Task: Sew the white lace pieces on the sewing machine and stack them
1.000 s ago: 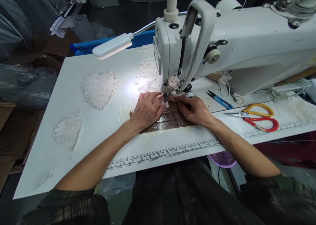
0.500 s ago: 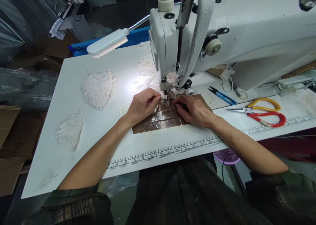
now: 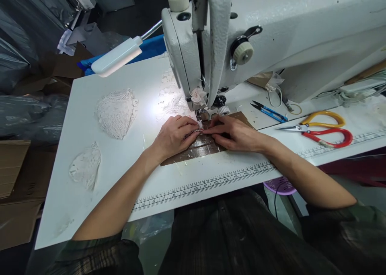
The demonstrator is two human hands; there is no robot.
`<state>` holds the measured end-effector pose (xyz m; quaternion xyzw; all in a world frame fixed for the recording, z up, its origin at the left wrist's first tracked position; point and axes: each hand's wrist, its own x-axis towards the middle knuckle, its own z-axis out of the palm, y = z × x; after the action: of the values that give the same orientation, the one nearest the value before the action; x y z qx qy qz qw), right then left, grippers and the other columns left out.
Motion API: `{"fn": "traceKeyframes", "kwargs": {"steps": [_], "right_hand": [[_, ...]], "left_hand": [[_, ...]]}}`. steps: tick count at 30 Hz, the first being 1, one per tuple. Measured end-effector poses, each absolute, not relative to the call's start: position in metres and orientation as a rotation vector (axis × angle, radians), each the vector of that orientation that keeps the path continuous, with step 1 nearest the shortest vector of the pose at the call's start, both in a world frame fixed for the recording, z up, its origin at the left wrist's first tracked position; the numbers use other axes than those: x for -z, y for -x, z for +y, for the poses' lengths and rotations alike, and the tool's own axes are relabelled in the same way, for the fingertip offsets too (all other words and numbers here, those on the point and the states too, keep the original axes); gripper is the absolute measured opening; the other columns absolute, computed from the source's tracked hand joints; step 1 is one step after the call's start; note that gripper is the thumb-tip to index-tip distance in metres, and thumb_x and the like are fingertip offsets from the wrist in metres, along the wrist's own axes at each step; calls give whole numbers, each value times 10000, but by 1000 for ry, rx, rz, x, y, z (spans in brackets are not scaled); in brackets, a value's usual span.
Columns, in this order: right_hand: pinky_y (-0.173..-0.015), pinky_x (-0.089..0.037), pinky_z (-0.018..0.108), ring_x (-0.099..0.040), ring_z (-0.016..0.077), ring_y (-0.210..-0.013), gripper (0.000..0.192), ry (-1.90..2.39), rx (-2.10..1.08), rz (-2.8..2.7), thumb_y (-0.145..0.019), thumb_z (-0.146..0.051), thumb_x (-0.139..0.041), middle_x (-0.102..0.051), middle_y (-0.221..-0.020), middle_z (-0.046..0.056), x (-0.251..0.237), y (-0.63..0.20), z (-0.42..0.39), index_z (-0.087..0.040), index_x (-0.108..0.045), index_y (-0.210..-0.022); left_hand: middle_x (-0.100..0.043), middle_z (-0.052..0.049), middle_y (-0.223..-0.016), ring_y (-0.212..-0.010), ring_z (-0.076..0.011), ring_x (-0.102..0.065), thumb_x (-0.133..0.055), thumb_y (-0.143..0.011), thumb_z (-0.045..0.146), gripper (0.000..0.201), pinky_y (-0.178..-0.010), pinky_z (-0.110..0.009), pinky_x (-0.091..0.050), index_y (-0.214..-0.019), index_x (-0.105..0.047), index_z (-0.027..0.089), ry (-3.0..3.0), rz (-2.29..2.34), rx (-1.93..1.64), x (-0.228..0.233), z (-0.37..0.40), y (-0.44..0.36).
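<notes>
Both hands meet at the needle area of the white sewing machine (image 3: 271, 33). Left hand (image 3: 175, 136) lies knuckles-up on the brown taped plate (image 3: 208, 146), fingers curled together and pinched on a small pale lace piece (image 3: 197, 127) that sits just in front of the presser foot (image 3: 204, 115). Right hand (image 3: 237, 133) lies flat beside it, fingers extended and closed together, fingertips (image 3: 208, 130) pressing down at the right edge of the same piece; the two hands are touching or nearly so at the fingertips (cannot tell which). Whether the right hand actually grips the lace or only presses it cannot be told. A small fabric rosette (image 3: 197, 95) hangs on the machine head above the foot. The gooseneck lamp (image 3: 116, 60) lights the white table (image 3: 99, 178) just left of the needle. Two loose lace pieces lie well to the left: a larger one (image 3: 117, 112) and a smaller one (image 3: 85, 166) nearer the table edge. To the right of the hands, apart from them: blue thread snips (image 3: 268, 112) and red-and-yellow-handled scissors (image 3: 322, 131). A printed ruler strip (image 3: 205, 182) runs along the front edge
</notes>
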<state>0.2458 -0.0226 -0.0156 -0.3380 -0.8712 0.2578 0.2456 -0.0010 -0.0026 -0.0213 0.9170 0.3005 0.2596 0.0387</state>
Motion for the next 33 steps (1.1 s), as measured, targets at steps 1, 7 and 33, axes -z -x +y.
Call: {"fn": "traceKeyframes", "kwargs": {"steps": [1,7,33], "right_hand": [[-902,-499,364,-610,207,-965,343,929,-726,-2324,-899,-185,-493,-640,-1062,80,13,-248,-21,-234,-734,-1138],[-808,-487,345,-613,207,-842,314,1165,-565,-2034,-825,-125,-482,-694,-898,63,4,-256,-12,-201,-759,-953],[-572,-277,369,-521,244,-693,260,1646,180,-2167,-939,-327,-495,-600,-760,140,19,-352,-24,-212,-619,-742]], "left_hand": [[-738,-62,-1002,-863,-197,-672,-611,-936,268,119,-765,-355,-514,-945,-701,191,-2816,929,-782,21,-2,2],[-744,-61,-994,-863,-197,-677,-595,-949,284,145,-767,-369,-519,-934,-709,197,-2808,945,-744,20,-2,2],[-719,-39,-884,-718,-115,-637,-614,-884,205,102,-660,-280,-569,-943,-692,177,-2287,1063,-929,20,-8,-11]]}}
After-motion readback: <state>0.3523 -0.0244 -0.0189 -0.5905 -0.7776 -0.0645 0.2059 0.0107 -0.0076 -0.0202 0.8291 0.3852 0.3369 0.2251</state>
